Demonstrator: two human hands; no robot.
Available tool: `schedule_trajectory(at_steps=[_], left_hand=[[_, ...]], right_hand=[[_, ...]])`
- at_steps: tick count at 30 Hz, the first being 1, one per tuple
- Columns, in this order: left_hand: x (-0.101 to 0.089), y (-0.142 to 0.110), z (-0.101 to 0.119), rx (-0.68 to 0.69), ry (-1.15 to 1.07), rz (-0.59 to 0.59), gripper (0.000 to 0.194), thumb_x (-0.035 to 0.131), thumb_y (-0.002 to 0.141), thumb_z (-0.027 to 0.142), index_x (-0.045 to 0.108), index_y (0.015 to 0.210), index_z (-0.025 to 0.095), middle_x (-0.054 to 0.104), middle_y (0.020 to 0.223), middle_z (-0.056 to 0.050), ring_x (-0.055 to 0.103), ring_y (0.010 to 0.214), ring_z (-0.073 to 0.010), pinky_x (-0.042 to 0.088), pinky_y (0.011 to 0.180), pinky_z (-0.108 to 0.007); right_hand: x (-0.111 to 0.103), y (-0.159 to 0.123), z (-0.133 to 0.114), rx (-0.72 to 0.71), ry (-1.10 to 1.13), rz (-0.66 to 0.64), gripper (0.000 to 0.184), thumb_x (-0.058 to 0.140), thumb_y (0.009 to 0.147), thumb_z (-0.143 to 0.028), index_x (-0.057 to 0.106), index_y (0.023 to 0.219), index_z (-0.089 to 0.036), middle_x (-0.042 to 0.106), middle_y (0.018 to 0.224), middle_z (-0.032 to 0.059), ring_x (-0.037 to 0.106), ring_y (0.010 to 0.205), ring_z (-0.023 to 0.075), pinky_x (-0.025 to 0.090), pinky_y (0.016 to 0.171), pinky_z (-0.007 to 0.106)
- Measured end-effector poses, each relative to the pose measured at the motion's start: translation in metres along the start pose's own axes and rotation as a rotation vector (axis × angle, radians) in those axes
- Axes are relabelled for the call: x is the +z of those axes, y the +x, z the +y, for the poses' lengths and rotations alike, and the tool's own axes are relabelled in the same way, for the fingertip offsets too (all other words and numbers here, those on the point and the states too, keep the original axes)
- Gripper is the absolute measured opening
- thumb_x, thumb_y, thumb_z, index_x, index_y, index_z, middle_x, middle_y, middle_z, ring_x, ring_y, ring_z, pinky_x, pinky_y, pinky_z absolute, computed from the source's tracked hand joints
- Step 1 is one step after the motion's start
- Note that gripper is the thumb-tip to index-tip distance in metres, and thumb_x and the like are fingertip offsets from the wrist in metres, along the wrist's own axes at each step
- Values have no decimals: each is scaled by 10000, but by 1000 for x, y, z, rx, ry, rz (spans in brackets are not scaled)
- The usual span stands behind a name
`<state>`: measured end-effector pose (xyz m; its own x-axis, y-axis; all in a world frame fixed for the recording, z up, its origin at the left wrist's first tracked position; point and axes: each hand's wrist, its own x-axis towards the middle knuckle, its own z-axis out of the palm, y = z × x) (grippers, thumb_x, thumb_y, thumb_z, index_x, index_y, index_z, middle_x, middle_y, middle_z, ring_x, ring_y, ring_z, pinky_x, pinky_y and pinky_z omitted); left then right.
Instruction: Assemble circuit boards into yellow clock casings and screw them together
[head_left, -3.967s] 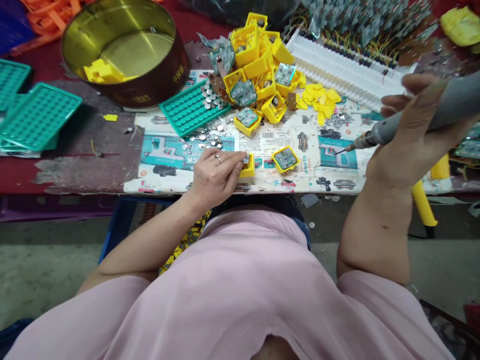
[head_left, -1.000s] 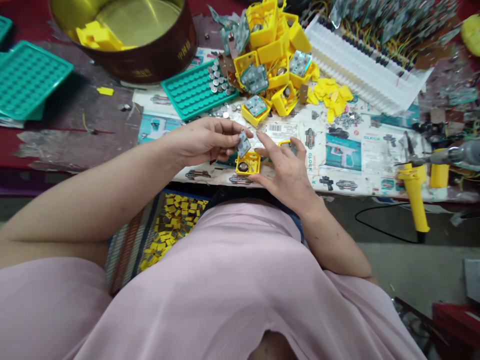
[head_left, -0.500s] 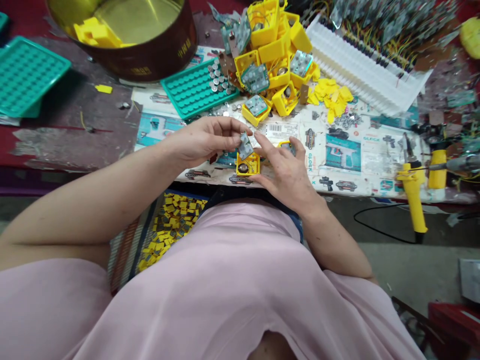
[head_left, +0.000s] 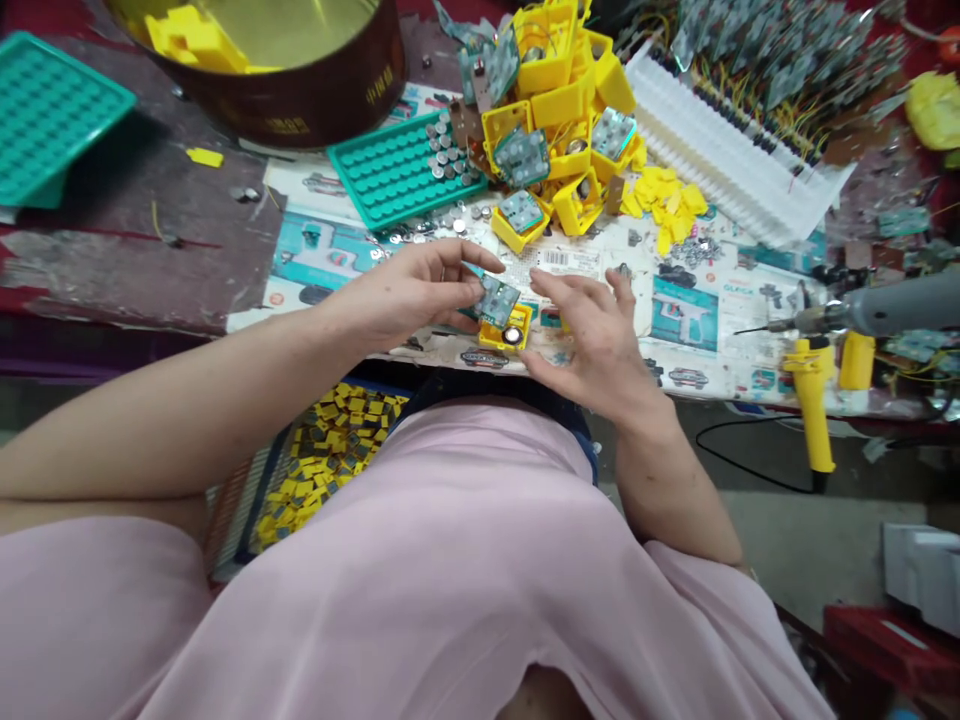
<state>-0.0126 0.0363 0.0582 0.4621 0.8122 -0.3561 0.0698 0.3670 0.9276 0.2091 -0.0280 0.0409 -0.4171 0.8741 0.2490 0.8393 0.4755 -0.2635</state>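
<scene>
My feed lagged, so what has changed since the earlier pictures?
The right hand has let go of the grey screwdriver and moved left, beside the open yellow box. The left hand, earlier at the box, now holds a circuit board over it. The tin and the pile of yellow boxes stayed put.

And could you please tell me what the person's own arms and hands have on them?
Loose, plain pale pink sleeves, matching the top, reach about the elbows; the forearms are uncovered. The left hand and right hand wear no gloves.
</scene>
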Motion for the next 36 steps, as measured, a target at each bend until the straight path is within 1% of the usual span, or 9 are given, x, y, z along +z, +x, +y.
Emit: schedule_trajectory(at_steps=[4, 7, 11, 14, 17, 21, 24, 27, 36], left_hand=[[-5, 3, -3, 83, 95, -40, 267, 638, 791, 196, 637, 1057, 164, 564, 746, 17, 600, 687, -109, 571, 672, -277], [-13, 4, -2, 238, 472, -8, 299, 599, 813, 223, 668, 1099, 173, 600, 761, -4, 611, 749, -147, 541, 711, -299], [-12, 0, 6, 520, 1063, 174, 304, 541, 863, 274, 713, 1104, 204, 647, 1177, -98, 593, 1077, -262, 476, 940, -424], [0, -1, 9, 648, 1258, 119, 282, 516, 890, 336, 728, 1021, 203, 637, 1260, -94, 570, 1142, -286, 445, 991, -450], [17, 2, 13, 621, 1462, -7, 227, 543, 863, 326, 723, 908, 195, 689, 1105, -87, 588, 1114, -299, 454, 960, -445], [33, 5, 23, 495, 1698, -96, 247, 509, 870, 255, 707, 982, 157, 694, 1049, -126, 600, 1120, -319, 460, 937, -443], [38, 6, 29, 475, 1774, -156, 267, 499, 883, 251, 698, 1027, 147, 698, 1050, -129, 607, 1130, -327, 461, 939, -451], [37, 8, 27, 507, 1778, -146, 253, 508, 869, 253, 707, 989, 154, 703, 1015, -127, 622, 1112, -327, 471, 916, -441], [23, 12, 9, 415, 1503, -51, 336, 419, 911, 289, 707, 1005, 144, 697, 1027, -105, 669, 948, -242, 488, 792, -326]], right_hand=[[7, 3, -8, 3, -3, -24, 750, 546, 899, -556, 326, 1531, -217, 661, 1262, 71, 525, 1231, 249, 132, 1235, 546], [10, 6, -8, 24, 1, -26, 781, 555, 908, -575, 286, 1551, -224, 684, 1193, 55, 555, 1183, 242, 153, 1242, 532], [11, 7, -8, 37, 22, -14, 785, 541, 920, -577, 255, 1563, -228, 697, 1171, 48, 585, 1154, 240, 192, 1235, 538], [10, 8, -9, 47, 26, -6, 786, 545, 922, -562, 244, 1566, -227, 703, 1166, 55, 593, 1146, 247, 207, 1223, 552], [10, 8, -11, 56, 27, 7, 767, 548, 924, -544, 263, 1558, -222, 705, 1160, 63, 607, 1107, 242, 220, 1215, 548], [10, 9, -11, 52, 33, -1, 723, 516, 945, -526, 283, 1545, -197, 707, 1138, 69, 617, 1077, 230, 222, 1216, 541], [9, 9, -11, 57, 41, -18, 729, 500, 955, -508, 240, 1563, -201, 701, 1155, 76, 614, 1101, 237, 221, 1212, 557], [10, 9, -10, 61, 55, -18, 759, 510, 953, -500, 199, 1575, -198, 705, 1145, 75, 615, 1101, 240, 217, 1214, 558], [10, 9, -10, 46, 86, -55, 812, 553, 940, -474, 165, 1585, -167, 707, 1174, 76, 606, 1145, 239, 180, 1228, 552]])
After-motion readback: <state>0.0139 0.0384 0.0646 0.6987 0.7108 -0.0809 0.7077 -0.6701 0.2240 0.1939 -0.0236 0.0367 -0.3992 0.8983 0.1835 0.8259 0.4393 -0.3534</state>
